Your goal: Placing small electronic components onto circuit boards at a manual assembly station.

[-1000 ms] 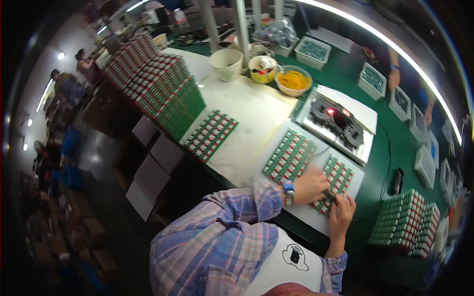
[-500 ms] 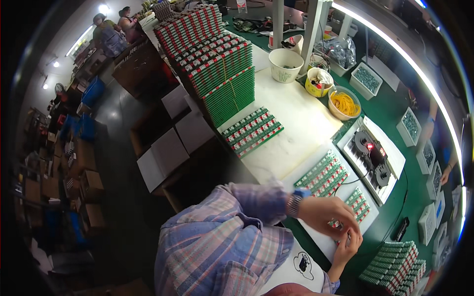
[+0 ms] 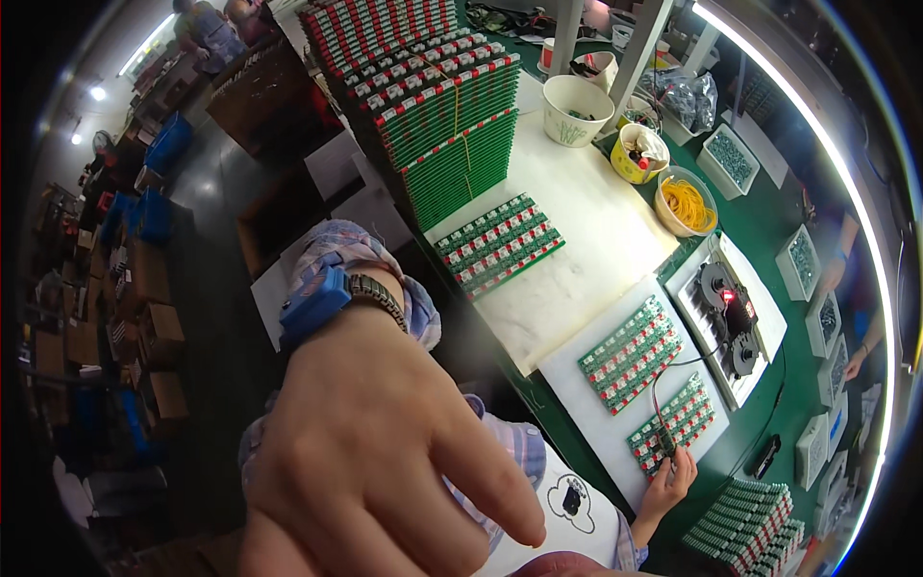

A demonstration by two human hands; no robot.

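Note:
My left hand (image 3: 370, 452) is raised close to the camera, its back filling the lower left. The thumb stands apart from the bent fingers, whose tips are hidden; nothing shows in the gap. Around that wrist are a blue strap (image 3: 315, 303) and a metal watch band (image 3: 377, 296). My right hand (image 3: 670, 481) is at the near edge of a green circuit board panel (image 3: 694, 409) with white and red parts. It pinches a thin dark probe (image 3: 667, 442) on a red and black lead. A second similar panel (image 3: 632, 356) lies beyond, on the same white board (image 3: 577, 389).
Tall stacks of panels (image 3: 461, 144) stand at the back left, beside a single panel (image 3: 500, 245). Another stack (image 3: 740, 524) is at the lower right. A device with two dark reels (image 3: 729, 317), a bowl of yellow rubber bands (image 3: 686, 204) and several parts bins (image 3: 798, 262) line the right. Another person's arm (image 3: 870, 337) reaches there.
My left hand has left the near panel and come up toward the camera, to the left. My right hand stays by that panel, now showing the probe. The view has shifted slightly.

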